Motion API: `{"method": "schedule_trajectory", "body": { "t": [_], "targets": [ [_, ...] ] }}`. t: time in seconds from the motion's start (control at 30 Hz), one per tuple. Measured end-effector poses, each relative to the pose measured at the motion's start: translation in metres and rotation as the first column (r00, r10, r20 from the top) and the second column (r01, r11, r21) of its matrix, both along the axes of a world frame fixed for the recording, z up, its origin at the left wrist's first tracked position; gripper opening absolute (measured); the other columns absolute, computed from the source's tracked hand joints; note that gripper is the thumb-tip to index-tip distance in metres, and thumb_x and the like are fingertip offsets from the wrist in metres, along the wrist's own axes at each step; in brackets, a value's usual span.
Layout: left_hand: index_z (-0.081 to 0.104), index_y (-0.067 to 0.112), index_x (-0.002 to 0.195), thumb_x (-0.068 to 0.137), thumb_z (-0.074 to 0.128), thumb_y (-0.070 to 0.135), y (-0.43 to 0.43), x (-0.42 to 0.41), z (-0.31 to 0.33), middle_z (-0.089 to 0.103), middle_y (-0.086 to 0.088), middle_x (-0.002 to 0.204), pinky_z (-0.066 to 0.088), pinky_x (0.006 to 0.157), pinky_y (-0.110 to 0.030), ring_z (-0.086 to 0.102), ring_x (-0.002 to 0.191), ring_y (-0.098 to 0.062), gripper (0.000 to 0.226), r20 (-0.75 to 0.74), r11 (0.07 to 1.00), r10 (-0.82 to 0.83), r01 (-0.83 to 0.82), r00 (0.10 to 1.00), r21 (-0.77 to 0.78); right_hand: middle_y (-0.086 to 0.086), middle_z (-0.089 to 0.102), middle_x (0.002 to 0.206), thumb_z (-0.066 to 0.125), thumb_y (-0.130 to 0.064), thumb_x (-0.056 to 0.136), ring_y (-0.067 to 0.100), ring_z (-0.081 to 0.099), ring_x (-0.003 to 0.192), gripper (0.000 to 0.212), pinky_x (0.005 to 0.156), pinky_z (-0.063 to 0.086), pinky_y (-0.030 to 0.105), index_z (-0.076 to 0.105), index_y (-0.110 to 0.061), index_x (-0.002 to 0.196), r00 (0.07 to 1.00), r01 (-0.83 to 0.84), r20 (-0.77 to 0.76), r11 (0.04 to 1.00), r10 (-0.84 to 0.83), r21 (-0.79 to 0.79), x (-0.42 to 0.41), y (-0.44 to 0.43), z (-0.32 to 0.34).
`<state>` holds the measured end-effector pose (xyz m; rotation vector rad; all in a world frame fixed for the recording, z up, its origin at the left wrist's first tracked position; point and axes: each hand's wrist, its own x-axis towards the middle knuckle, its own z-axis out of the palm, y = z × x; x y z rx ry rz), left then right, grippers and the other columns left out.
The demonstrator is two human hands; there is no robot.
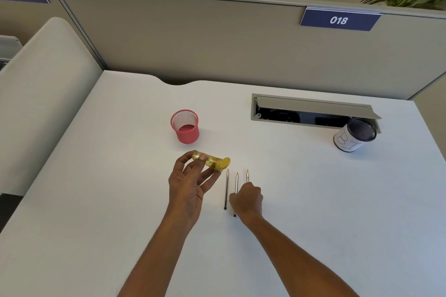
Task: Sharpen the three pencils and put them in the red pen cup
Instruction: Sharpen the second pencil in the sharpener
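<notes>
Just below frame centre, three pencils (226,189) lie side by side on the white desk (115,176), long axes running up-frame, tips away. The right hand (246,198) curls over the rightmost two, grip unclear. The left hand (188,188) pinches a yellow sharpener (212,163) just to their left. The red pen cup (185,128) stands empty above.

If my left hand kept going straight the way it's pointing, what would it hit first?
Most likely the red pen cup, standing just beyond the left hand and the yellow sharpener it holds. The line may pass slightly to the cup's right; height is unclear.
</notes>
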<state>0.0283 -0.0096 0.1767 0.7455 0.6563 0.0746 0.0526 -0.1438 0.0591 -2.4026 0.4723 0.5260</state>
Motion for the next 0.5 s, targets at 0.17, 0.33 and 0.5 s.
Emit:
{"method": "schedule_trajectory", "body": {
  "t": [0.17,0.33,0.5],
  "targets": [
    [0.063,0.013,0.115,0.096,0.067,0.002,0.0,0.001,0.003,0.076,-0.019,0.115,0.064,0.071,-0.036,0.077,0.098,-0.041,0.022,0.013,1.0,-0.007,0.007,1.0,0.005,-0.003,0.068,0.062,0.068,-0.03,0.078,0.015,0.068,0.061,0.018,0.062,0.061,0.031,0.07,-0.014,0.069,0.993,0.001,0.117,0.999,-0.006,0.04,0.002,-0.017,0.014],
    [0.062,0.013,0.115,0.096,0.067,0.002,-0.003,0.002,0.003,0.074,-0.021,0.119,0.064,0.072,-0.037,0.076,0.099,-0.043,0.023,0.016,1.0,-0.01,0.01,1.0,0.007,-0.011,0.068,0.054,0.072,-0.029,0.079,0.002,0.064,0.05,0.014,0.051,0.046,0.014,0.071,-0.02,0.069,0.962,-0.033,0.274,0.986,-0.012,0.161,0.014,-0.041,0.059],
    [0.06,0.011,0.119,0.096,0.068,0.003,-0.006,0.004,0.006,0.075,-0.022,0.117,0.064,0.072,-0.037,0.077,0.097,-0.041,0.026,0.029,1.0,-0.029,0.028,0.999,0.014,-0.011,0.072,0.066,0.077,-0.016,0.081,0.006,0.069,0.065,0.008,0.063,0.057,0.022,0.075,-0.02,0.074,0.885,-0.167,0.466,0.947,0.021,0.274,0.022,-0.068,0.107]
  ]
}}
